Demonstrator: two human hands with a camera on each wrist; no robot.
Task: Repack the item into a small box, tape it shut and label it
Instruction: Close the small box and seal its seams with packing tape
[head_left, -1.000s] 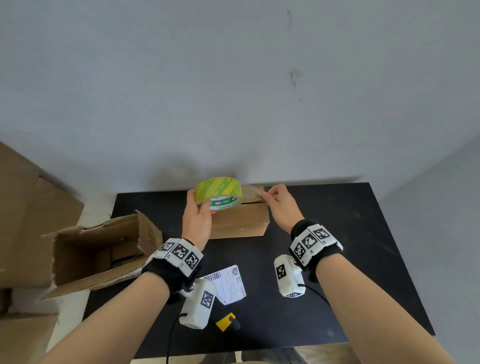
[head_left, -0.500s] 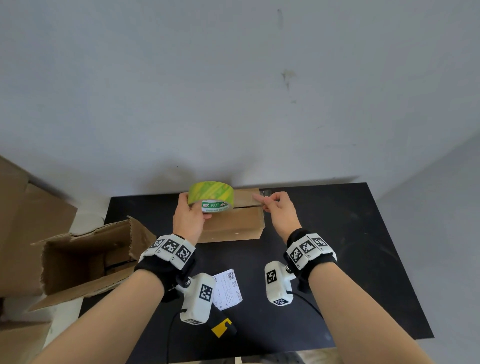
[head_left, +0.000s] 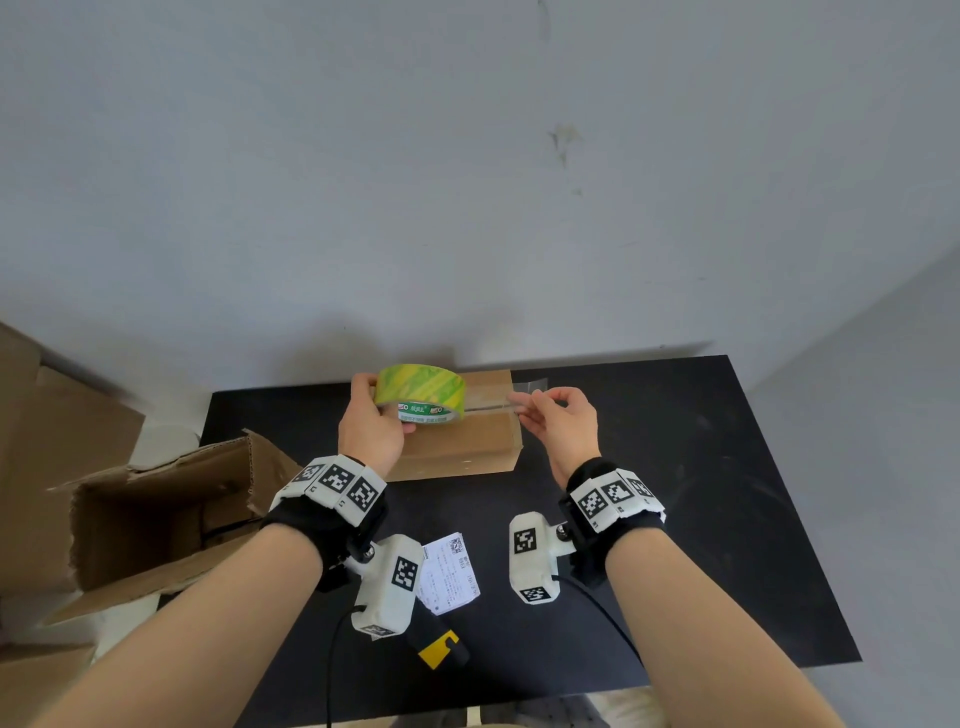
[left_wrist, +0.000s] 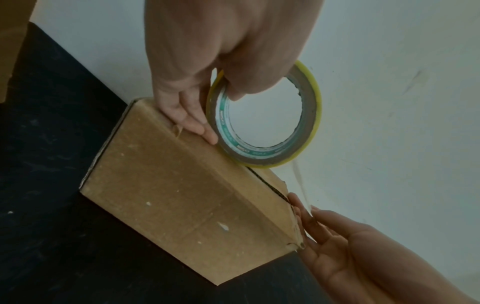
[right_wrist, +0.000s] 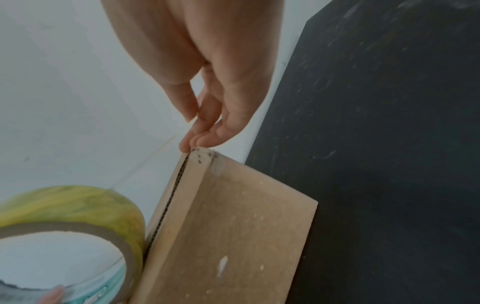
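Head view: from above and behind both forearms, facing forward and down, black table (head_left: 727, 467) low in frame, wall filling the upper half. Left wrist view: close, along the left hand (left_wrist: 221, 61) from upper centre. Right wrist view: close, along the right hand (right_wrist: 207, 72). Shared by all three: small box (head_left: 457, 447) (left_wrist: 182, 195) (right_wrist: 233, 236) and tape roll (head_left: 421, 389) (left_wrist: 265, 115) (right_wrist: 72, 207).

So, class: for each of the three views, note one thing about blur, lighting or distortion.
Head view: sharp and evenly lit, wide-angle bend at the edges, and the clear strip catches a glare. Left wrist view: dim, the small box grainy, the white wall bright through the tape roll. Right wrist view: the roll is smeared by blur, the right hand close and soft.
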